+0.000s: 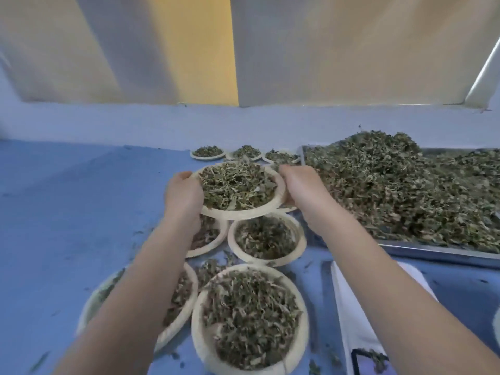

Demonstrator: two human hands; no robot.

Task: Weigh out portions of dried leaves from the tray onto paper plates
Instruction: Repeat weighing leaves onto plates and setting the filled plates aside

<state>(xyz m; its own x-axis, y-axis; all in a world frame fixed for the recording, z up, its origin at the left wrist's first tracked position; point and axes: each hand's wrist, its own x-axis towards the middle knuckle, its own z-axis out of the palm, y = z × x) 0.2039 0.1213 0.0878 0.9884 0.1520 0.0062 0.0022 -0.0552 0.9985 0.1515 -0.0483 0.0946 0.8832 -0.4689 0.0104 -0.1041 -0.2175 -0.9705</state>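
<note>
Beyond nearest filled paper plate (250, 320): loaded paper plate (240, 190) held level above tabletop rows, left hand (184, 196) and right hand (300, 188) gripping opposite rims, tray (433, 250) to right.

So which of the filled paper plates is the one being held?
The middle plate, gripped at its rim by the left hand and right hand. The other filled plates are untouched, three beyond it, the rest nearer the person.
</note>
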